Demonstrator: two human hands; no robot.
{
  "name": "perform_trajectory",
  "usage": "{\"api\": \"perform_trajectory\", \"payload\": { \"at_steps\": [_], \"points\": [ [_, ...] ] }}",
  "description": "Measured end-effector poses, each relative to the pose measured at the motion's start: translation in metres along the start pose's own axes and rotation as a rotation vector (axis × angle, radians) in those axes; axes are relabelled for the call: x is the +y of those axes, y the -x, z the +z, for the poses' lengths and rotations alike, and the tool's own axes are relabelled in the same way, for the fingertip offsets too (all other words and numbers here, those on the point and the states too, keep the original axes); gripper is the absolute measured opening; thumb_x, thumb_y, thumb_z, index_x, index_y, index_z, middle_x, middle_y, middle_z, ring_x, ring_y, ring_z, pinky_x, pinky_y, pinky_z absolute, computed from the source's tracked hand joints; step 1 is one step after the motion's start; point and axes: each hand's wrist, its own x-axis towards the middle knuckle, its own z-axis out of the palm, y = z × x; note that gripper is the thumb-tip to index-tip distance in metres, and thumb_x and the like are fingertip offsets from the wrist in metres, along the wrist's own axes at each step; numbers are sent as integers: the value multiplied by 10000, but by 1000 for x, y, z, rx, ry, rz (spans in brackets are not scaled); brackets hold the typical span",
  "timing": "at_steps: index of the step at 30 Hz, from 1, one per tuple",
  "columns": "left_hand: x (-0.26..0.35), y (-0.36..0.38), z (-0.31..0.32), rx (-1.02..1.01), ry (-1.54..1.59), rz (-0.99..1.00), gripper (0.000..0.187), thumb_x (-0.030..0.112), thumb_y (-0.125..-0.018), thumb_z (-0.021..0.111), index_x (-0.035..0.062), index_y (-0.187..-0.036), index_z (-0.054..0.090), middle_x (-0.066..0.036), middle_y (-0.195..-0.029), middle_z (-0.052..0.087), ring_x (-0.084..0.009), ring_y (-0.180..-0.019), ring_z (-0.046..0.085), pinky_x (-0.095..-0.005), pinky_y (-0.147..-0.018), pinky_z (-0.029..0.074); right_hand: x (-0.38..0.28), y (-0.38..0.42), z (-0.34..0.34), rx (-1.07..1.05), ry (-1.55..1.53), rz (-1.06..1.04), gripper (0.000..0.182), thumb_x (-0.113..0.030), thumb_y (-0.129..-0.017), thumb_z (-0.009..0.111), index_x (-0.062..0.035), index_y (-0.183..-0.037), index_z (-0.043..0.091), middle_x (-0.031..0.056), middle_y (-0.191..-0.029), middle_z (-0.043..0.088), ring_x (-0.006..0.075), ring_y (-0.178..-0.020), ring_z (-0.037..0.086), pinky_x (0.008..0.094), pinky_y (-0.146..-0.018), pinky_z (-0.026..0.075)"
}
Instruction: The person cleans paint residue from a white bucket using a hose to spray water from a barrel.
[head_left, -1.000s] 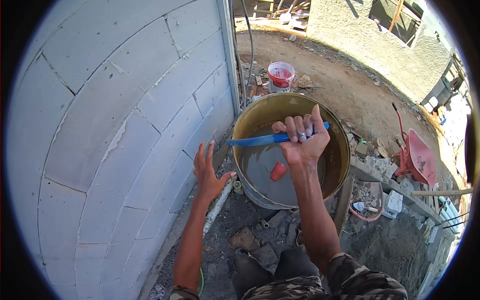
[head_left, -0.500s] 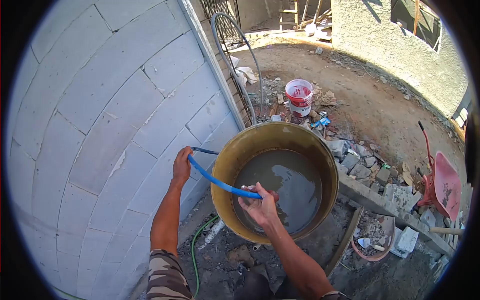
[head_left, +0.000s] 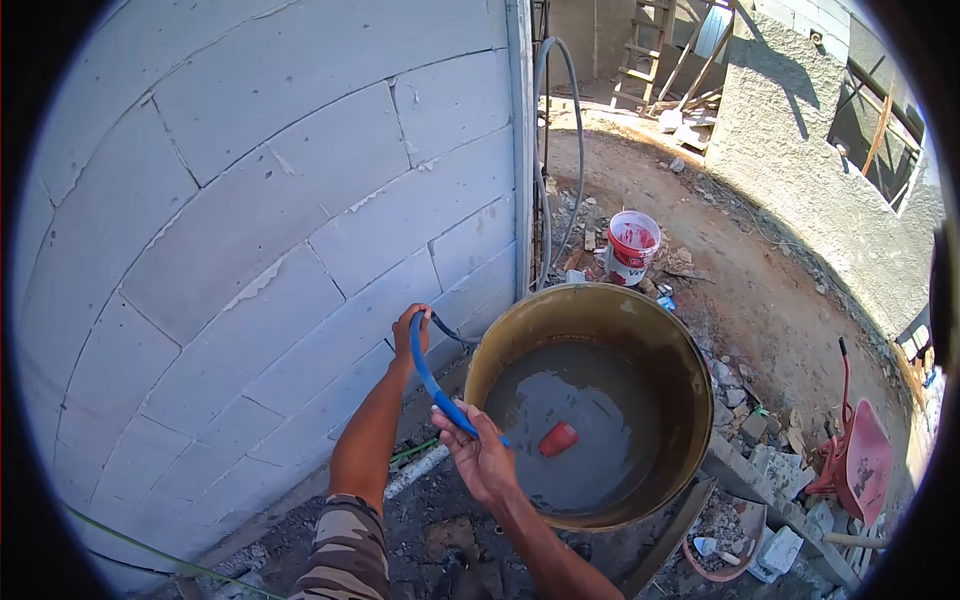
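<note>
A blue hose (head_left: pixel 424 372) bends in an arc between my two hands. My left hand (head_left: pixel 408 338) is closed around its upper part, close to the block wall. Near the hose's lower end, my right hand (head_left: pixel 482 458) grips it between thumb and fingers, at the near left rim of a large yellowish drum (head_left: pixel 690 345). Grey, murky water (head_left: pixel 610 470) stands in the drum. A red cup-like container (head_left: pixel 558 438) lies tilted at the water's surface, right of my right hand and apart from it.
A pale block wall (head_left: pixel 250 220) rises along the left. Beyond the drum stands a red and white bucket (head_left: pixel 633 245). Rubble (head_left: pixel 740 390), a red wheelbarrow (head_left: pixel 868 455) and a mortar pan (head_left: pixel 722 535) with a trowel lie to the right. A green hose (head_left: pixel 215 574) runs along the ground.
The view has swung left. My right hand with the hose end has moved from over the water to the drum's rim. The red container, earlier mostly behind that hand, now shows fully.
</note>
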Motion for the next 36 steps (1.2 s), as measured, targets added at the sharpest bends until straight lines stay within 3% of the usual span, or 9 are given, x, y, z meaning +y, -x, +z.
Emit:
{"api": "perform_trajectory", "payload": {
  "at_steps": [2,4,8,9,11,14,21,29,36],
  "points": [
    [21,-23,-24,19,86,-34,100,156,-923,641,62,-950,660,-51,-650,599,-114,-587,537,-278,-592,435,20,8,41,-37,82,-59,361,-221,-1033,441,73,-1235,500,250,-1221,595,258,-1067,634,340,-816,518],
    [53,-34,-62,-133,209,158,131,176,-933,635,55,-970,666,-42,-632,582,-117,-577,516,-283,-580,431,37,24,77,-80,155,-113,356,-215,-1032,434,75,-1224,509,263,-1227,594,271,-1048,647,346,-770,520],
    [31,-5,-91,-373,179,50,211,224,-940,635,40,-1036,667,-70,-713,644,-136,-661,607,-301,-642,479,60,42,110,-35,383,-144,368,-213,-1035,437,86,-1238,501,252,-1185,611,279,-935,680,344,-752,510],
    [16,13,-87,-410,137,-14,254,247,-947,630,32,-1078,663,-83,-795,681,-150,-744,653,-305,-703,508,68,38,107,40,391,-170,367,-219,-1034,441,85,-1229,506,251,-1173,617,279,-933,682,347,-747,512],
    [-22,44,-66,-261,176,-29,240,247,-930,653,42,-1053,677,-85,-625,622,-161,-567,611,-327,-596,477,86,24,86,149,418,-201,375,-241,-1028,466,84,-1208,517,228,-1133,636,275,-932,685,351,-736,521],
    [-88,90,-16,-188,199,-145,266,251,-928,660,28,-1072,670,-111,-679,651,-171,-627,635,-324,-633,491,114,5,55,213,580,-185,390,-261,-1022,490,79,-1210,529,202,-1108,642,266,-932,686,339,-725,523],
    [-173,164,65,-325,691,-413,338,289,-976,596,44,-1209,609,-71,-980,678,-132,-853,608,-311,-758,504,158,-22,5,241,921,-69,406,-289,-1020,498,72,-1202,540,195,-1100,641,244,-932,684,317,-727,512],
    [-101,74,-39,-466,779,-188,327,271,-999,562,30,-1216,599,-76,-1092,651,-137,-989,626,-299,-839,490,198,-4,72,76,1064,-175,406,-228,-1023,494,86,-1279,473,209,-1168,621,233,-940,680,315,-705,519],
    [3,22,-154,-406,813,-135,302,279,-962,613,71,-1181,630,-66,-916,697,-145,-968,665,-311,-800,521,169,52,129,-122,1046,-339,403,-234,-1036,431,81,-1286,458,270,-1196,598,286,-910,694,314,-638,548]
  ]
}}
